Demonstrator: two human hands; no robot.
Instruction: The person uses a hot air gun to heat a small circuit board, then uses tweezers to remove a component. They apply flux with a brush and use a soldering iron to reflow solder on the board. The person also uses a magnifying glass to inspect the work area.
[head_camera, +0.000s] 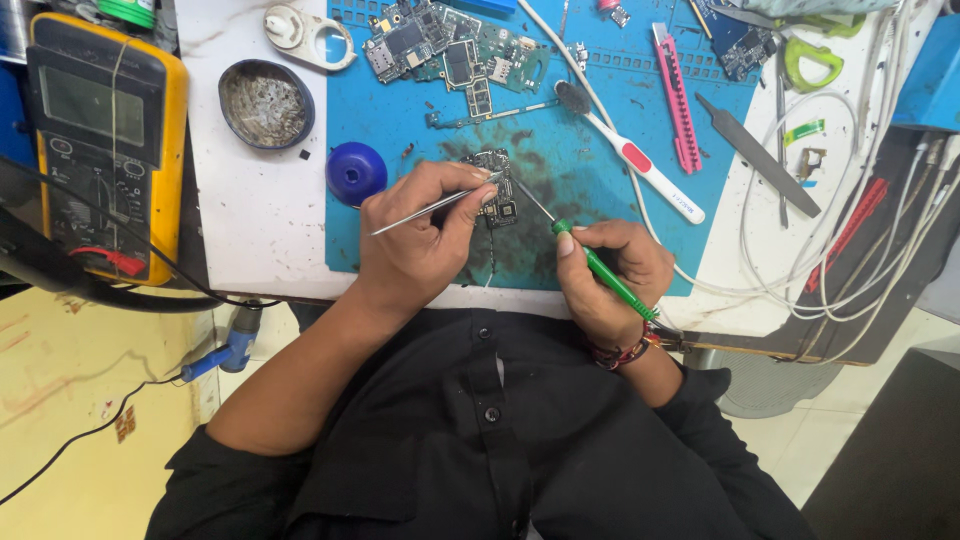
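My left hand (420, 235) grips metal tweezers (430, 208), their tips resting on a small dark circuit board (497, 190) that lies on the stained blue work mat (560, 150). My right hand (612, 275) holds a green-handled tool (605, 272) like a pen; its thin metal tip reaches up-left to the same board. Both hands rest near the table's front edge, and the board is partly hidden by my left fingers.
A yellow multimeter (105, 140) sits at the left, with a round tin (266, 103) and a blue dome-shaped cap (355, 172) nearer the mat. Larger circuit boards (450, 50), a toothbrush (635, 160), a pink cutter (677, 95), a dark flat tool (758, 155) and white cables (860, 200) lie behind and right.
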